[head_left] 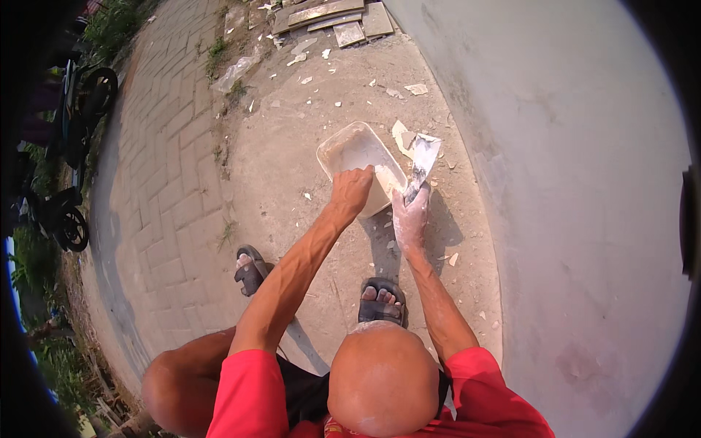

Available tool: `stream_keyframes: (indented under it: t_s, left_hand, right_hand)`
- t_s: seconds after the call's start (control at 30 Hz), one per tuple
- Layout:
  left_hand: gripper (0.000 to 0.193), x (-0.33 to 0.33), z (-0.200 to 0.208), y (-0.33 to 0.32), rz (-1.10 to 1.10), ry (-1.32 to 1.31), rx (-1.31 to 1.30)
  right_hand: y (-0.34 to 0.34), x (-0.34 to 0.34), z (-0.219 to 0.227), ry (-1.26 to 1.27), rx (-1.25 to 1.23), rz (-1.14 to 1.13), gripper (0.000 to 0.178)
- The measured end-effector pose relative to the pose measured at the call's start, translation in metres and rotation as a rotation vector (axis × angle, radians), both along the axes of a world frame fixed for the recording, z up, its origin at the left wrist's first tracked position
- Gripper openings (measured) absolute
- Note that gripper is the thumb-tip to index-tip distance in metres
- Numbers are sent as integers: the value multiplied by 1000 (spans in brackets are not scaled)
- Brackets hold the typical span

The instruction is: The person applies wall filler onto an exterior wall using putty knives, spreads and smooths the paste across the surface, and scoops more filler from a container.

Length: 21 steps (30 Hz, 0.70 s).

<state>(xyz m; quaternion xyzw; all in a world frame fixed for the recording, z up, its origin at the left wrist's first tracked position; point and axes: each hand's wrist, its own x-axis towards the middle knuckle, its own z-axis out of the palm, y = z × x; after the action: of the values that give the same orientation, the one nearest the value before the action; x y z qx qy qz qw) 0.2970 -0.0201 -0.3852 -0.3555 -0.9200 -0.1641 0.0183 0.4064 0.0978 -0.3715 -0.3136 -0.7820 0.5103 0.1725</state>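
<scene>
A white plastic tub [334, 139] with rounded corners stands on the ground in front of me, with pale, whitish paste or powder on its inside. My left hand [353, 191] is closed over its near left rim, and its fingertips are hidden. Just right of the tub, my right hand [411, 219], dusted white, grips a putty knife [425, 155]. The knife's broad blade points away from me, smeared with white material. Pale, flat flakes [400, 136] lie beside the blade.
A grey plastered wall [584, 182] runs along the right. Boards and tiles [349, 33] are stacked at the far end. Chips litter the concrete ground [285, 182]. Brick paving [164, 190] lies to the left, with motorbikes [73, 146] beyond. A sandal [381, 310] is close below the tub.
</scene>
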Motion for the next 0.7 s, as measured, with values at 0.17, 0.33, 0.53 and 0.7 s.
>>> stream_keyframes:
  t_s: [0.17,0.33,0.53,0.7]
  left_hand:
    - [12,-18,11,-14,-71,-88,64]
    - [11,-16,7,-21,-33,-50,-7]
    - [19,-42,39,-9,-108,-414,-143]
    - [23,-109,86,-18,-36,-1516,213]
  right_hand:
    - [3,-4,-4,-7,17,5,39]
    - [-6,-5,-12,-43,3,-14,37]
    - [0,15,-3,-114,-6,-122,34]
    - [-7,54,-12,-224,-86,-114,32]
